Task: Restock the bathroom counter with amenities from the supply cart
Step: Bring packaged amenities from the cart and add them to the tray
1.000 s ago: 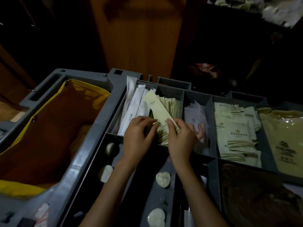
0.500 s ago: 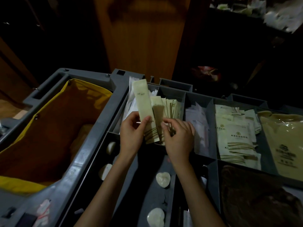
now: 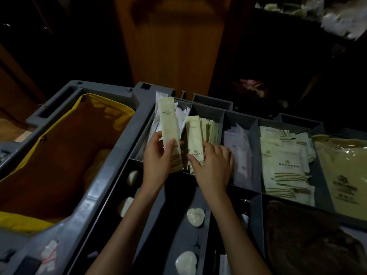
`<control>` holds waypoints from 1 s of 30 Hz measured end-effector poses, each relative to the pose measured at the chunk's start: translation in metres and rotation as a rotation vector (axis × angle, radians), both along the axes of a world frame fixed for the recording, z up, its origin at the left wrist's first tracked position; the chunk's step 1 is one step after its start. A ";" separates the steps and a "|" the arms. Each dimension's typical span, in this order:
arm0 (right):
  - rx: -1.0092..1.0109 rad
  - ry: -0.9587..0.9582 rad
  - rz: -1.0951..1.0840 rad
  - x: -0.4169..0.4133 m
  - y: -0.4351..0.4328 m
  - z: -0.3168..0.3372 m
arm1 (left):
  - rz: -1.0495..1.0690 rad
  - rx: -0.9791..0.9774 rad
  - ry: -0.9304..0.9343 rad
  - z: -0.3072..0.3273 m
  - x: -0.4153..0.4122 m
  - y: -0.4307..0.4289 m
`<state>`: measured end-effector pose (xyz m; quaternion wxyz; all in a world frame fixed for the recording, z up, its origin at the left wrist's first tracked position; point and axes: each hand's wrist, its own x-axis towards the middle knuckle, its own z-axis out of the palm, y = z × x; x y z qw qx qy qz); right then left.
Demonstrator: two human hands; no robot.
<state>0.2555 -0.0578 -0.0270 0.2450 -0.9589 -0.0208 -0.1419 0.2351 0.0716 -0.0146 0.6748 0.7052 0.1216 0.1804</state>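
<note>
**Step in hand: picking stock from the supply cart.**

1. At the far left, a yellow-rimmed bag [image 3: 59,155] hangs open in the grey supply cart [image 3: 111,175]. It plays no part in this step.
2. The left hand [image 3: 158,161] holds a long cream sachet [image 3: 168,128] upright over the white packets [image 3: 179,113] in the leftmost rear compartment. Its fingers [image 3: 171,145] are closed on the sachet's lower half, thumb in front and the others behind.
3. The right hand [image 3: 212,165] reaches into the next compartment. Its fingers [image 3: 193,161] pinch the lower end of a second sachet [image 3: 194,139], which stands at the front of the sachet stack [image 3: 210,130] and touches it.
4. Further right lie lilac packets [image 3: 240,153], larger cream packets [image 3: 284,165] and a tan pouch [image 3: 345,171], each in its own compartment. Heart-shaped soaps [image 3: 195,217] sit in the near tray.

**Assessment.** Collection is at an early stage: one sachet is free and one is not yet lifted clear. The bench to be restocked is not in view.

**Next move.** Draw the second sachet straight up so that its neighbours are not dragged out with it. Then transfer it to the left hand, which frees the right hand for the other compartments.
</note>
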 end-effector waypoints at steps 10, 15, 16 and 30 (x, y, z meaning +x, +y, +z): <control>0.284 0.014 0.027 -0.004 -0.003 0.011 | -0.032 -0.031 -0.056 0.003 0.000 0.001; 0.448 -0.009 -0.002 -0.003 -0.005 0.008 | -0.033 -0.050 -0.069 0.007 -0.001 -0.002; 0.482 -0.018 -0.008 -0.002 -0.005 0.006 | -0.038 -0.048 -0.074 0.009 -0.002 -0.003; 1.015 0.010 0.107 -0.016 -0.007 0.014 | -0.158 -0.118 -0.095 0.007 -0.004 -0.027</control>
